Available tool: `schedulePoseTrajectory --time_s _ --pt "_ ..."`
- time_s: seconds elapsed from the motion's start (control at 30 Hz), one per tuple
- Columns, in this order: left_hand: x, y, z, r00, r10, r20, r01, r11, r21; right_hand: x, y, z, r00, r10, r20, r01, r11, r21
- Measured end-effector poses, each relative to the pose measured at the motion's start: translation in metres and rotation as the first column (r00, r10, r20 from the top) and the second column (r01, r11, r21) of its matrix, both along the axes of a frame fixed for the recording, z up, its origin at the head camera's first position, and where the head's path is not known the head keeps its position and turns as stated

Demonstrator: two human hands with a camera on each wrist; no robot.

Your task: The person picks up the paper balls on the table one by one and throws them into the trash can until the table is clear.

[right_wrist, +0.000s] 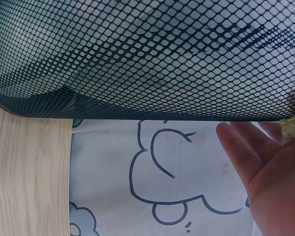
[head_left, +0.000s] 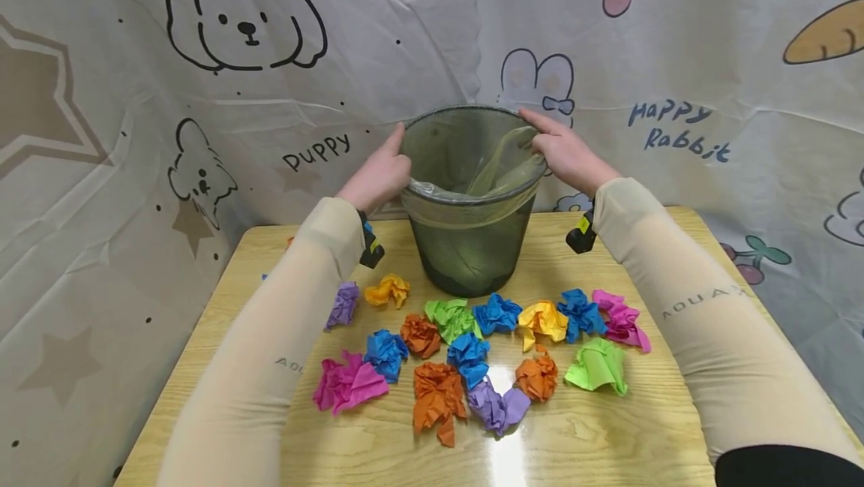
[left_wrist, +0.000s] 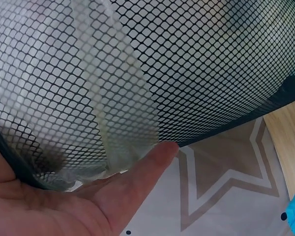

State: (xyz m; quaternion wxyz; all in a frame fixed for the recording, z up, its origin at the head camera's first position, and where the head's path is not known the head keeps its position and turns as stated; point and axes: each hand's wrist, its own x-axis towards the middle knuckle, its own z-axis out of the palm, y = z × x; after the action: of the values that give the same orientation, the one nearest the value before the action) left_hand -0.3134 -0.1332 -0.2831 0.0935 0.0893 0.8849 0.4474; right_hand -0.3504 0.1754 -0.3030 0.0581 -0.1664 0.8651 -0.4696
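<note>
A dark mesh waste bin (head_left: 472,247) stands upright at the back of the table. Inside it hangs a thin, pale yellowish bin liner (head_left: 496,172), whose edge is folded over the front rim. My left hand (head_left: 381,175) grips the bin's left rim; in the left wrist view its thumb (left_wrist: 152,160) lies against the mesh outside. At the right rim my right hand (head_left: 567,149) pinches the liner against the bin. The right wrist view shows its fingers (right_wrist: 241,147) beside the mesh, with bunched liner (right_wrist: 292,129) at the hand.
Several crumpled paper balls lie in front of the bin, among them a pink one (head_left: 347,382), an orange one (head_left: 439,397), a purple one (head_left: 498,406) and a green one (head_left: 599,365). A printed cloth (head_left: 418,29) hangs behind the wooden table (head_left: 607,442).
</note>
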Motion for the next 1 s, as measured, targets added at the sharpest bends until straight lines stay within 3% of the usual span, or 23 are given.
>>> schedulePoseTrajectory --time_s 0.6,1.0 --pt "0.005 -0.001 0.002 0.999 0.036 -0.009 -0.036 0.999 -0.026 0.000 -0.003 -0.001 1.000 0.002 0.013 -0.001 0.993 -0.118" --pt "0.010 0.010 0.002 0.996 0.088 -0.033 -0.089 0.996 -0.030 0.002 -0.002 -0.002 0.994 -0.029 0.102 0.051 0.975 -0.217"
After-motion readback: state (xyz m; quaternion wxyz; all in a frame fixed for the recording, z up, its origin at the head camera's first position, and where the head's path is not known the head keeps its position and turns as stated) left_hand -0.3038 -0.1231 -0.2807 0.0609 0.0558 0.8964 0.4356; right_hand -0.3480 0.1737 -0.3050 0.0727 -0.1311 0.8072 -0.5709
